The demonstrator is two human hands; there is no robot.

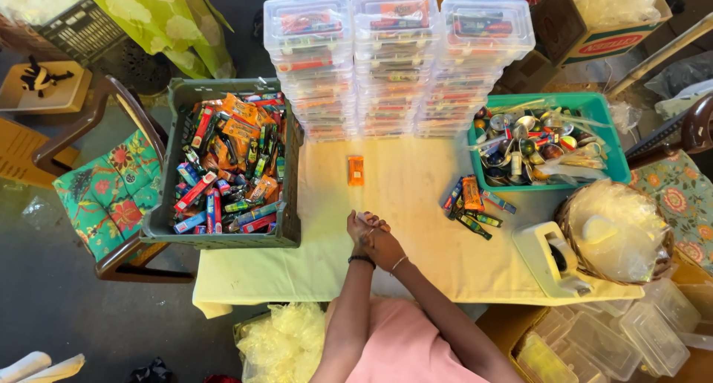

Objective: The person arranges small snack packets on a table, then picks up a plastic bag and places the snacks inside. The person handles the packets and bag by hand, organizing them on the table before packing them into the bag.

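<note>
On table (416,197), seemingly empty clasped hands (371,238).

- Left hand (362,228) and right hand (383,246) clasped together, resting on tabletop (416,197).
- Small orange packet (356,170) lies apart, beyond hands.
- Grey crate (223,234) at left, packets inside.
</note>
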